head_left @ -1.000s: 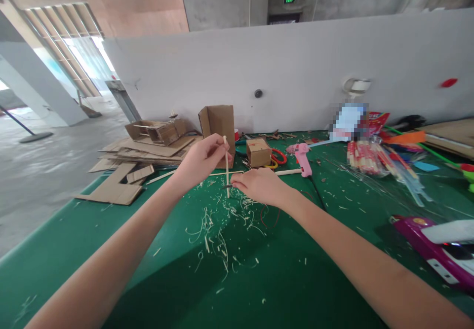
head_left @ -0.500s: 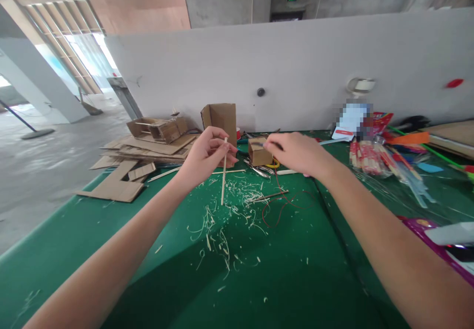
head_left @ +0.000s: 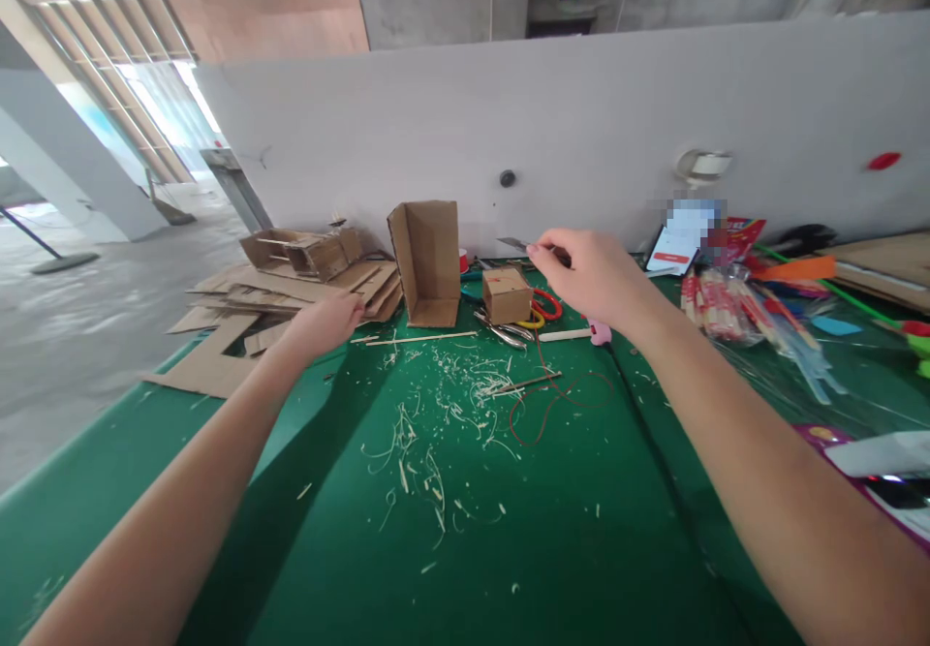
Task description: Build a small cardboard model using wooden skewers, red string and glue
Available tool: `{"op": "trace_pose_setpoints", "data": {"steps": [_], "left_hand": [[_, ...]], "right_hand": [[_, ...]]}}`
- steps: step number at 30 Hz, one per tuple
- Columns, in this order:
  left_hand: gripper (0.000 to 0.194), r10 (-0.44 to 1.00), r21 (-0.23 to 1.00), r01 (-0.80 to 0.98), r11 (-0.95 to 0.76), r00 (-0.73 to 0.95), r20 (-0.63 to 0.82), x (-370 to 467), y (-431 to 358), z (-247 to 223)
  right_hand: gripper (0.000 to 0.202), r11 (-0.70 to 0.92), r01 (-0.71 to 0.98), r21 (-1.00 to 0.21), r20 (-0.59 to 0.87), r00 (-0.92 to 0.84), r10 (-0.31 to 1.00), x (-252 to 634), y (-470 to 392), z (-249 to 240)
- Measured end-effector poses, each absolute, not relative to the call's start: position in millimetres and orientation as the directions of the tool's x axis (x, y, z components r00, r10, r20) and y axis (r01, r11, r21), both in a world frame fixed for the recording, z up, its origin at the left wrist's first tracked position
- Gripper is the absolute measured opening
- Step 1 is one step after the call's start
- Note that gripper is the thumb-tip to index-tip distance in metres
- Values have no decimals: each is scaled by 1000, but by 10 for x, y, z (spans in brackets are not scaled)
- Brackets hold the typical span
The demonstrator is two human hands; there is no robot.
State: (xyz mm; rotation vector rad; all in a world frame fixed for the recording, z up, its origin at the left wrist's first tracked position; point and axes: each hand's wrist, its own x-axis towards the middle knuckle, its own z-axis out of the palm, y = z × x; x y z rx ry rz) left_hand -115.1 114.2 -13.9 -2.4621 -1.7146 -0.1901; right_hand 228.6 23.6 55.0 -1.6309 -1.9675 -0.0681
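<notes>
My left hand [head_left: 325,324] reaches down beside the stacked cardboard pieces [head_left: 291,288], its fingers curled together. Whatever they pinch, if anything, is hidden. Just right of those fingers, a thin wooden stick [head_left: 421,339] lies on the green table [head_left: 349,549]. My right hand [head_left: 592,273] is raised above the tabletop, closed around a craft knife [head_left: 514,242] whose blade points left. Beneath it stand a small cardboard box [head_left: 507,295] and red-handled scissors [head_left: 548,304]. Pale wood shavings [head_left: 465,389] are scattered across the middle.
An open cardboard piece [head_left: 434,263] stands upright near the wall. Pliers [head_left: 509,334], a pink glue gun [head_left: 600,332] and a red wire [head_left: 529,433] lie right of centre. Packaged sticks [head_left: 716,312] and a phone [head_left: 675,237] are farther right.
My left hand has moved left and down to the cardboard; the upright stick it held no longer shows. My right hand has risen slightly, still holding the knife.
</notes>
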Motion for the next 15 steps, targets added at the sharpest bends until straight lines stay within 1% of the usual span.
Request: {"op": "trace_pose_setpoints", "data": {"steps": [3, 5, 7, 12, 15], "left_hand": [[23, 942, -104, 949, -299, 311, 127, -1210, 1160, -246], [20, 953, -140, 950, -280, 292, 75, -1237, 1147, -239], [19, 963, -168, 954, -249, 262, 61, -1256, 1126, -211], [33, 958, -204, 954, -218, 249, 142, -1193, 1066, -257], [32, 953, -225, 954, -200, 243, 180, -1167, 1060, -309]], "right_hand": [[36, 267, 909, -319, 428, -113, 897, 2278, 200, 565], [36, 275, 905, -324, 403, -131, 906, 2278, 169, 582], [35, 273, 906, -323, 384, -138, 913, 2278, 146, 596], [33, 282, 906, -317, 359, -161, 919, 2269, 128, 592], [33, 306, 898, -316, 361, -184, 914, 2267, 119, 585]]}}
